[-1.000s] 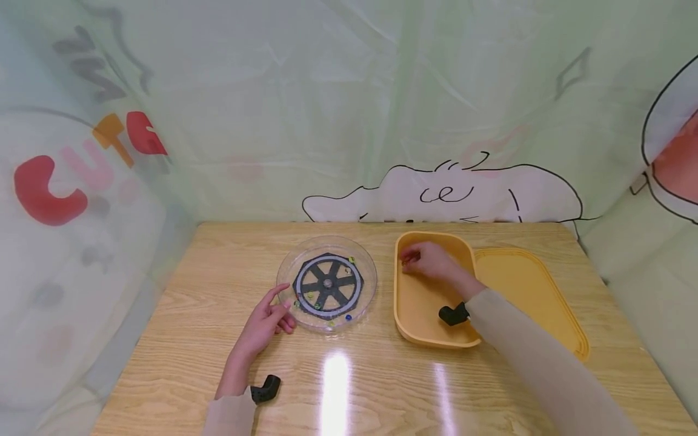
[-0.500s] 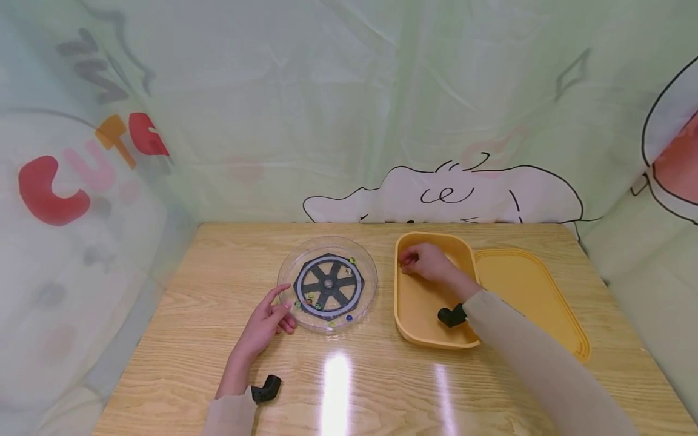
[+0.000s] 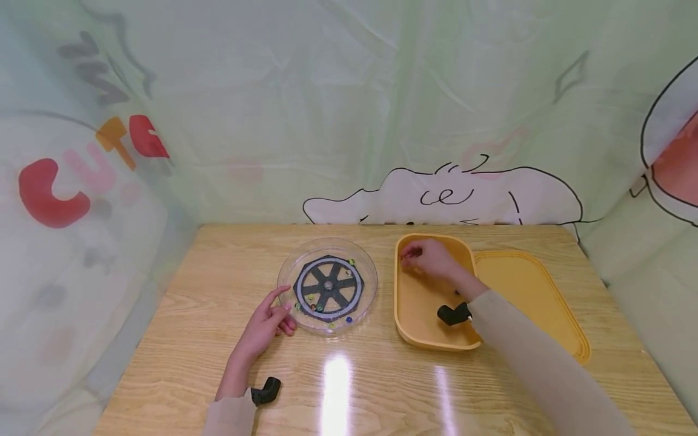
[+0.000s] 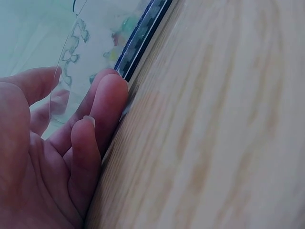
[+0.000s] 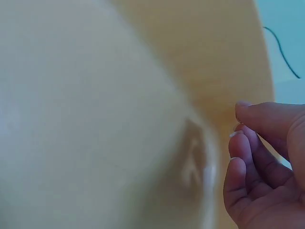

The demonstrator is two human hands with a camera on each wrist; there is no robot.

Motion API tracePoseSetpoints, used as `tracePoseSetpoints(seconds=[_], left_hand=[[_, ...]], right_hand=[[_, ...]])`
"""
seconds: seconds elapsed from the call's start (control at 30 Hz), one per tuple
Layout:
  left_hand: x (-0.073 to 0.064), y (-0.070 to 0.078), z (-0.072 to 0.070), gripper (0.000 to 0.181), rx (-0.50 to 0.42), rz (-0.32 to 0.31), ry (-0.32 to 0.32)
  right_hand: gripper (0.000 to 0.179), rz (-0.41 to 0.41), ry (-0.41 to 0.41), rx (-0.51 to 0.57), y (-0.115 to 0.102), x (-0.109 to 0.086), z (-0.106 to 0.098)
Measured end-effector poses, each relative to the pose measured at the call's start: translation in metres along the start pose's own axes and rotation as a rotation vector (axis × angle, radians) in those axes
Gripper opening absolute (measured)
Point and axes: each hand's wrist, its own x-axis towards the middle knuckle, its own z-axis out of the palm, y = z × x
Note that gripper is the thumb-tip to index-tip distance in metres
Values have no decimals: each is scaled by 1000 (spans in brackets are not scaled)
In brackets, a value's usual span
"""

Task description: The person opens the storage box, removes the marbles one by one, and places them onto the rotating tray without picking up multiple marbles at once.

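My left hand [image 3: 263, 327] holds the near-left rim of a round clear dish [image 3: 372, 257]. In the left wrist view its thumb and fingers lie on either side of the transparent wall. A black, spoked wheel-like piece [image 3: 328, 285] with a grey ring fills the dish's middle. Several small marbles lie around it, among them a blue marble [image 3: 349, 320] and a yellow-green marble [image 3: 352, 262]. My right hand [image 3: 433, 259] hovers inside a yellow-orange box [image 3: 422, 321], near its left wall. Thumb and forefinger come close together, and nothing shows between them. A small dark marble [image 3: 457, 292] lies under the right wrist.
A flat yellow lid [image 3: 523, 290] lies on the wooden table [image 3: 218, 260], just right of the box. Printed fabric [image 3: 283, 121] hangs behind the table and along both sides. A black wrist device [image 3: 454, 314] on my right sleeve hangs over the box floor.
A small orange-red marble between the right fingertips is no longer seen there. A dark marble now shows in the box. One reddish marble in the dish shifts about. The left hand stays put.
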Motion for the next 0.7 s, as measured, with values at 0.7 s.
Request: tracePoseSetpoints(seconds=[0.7], left_hand=[[-3, 1, 0, 45, -2, 6, 8]], right_hand=[[16, -94, 36, 53, -67, -15, 10]])
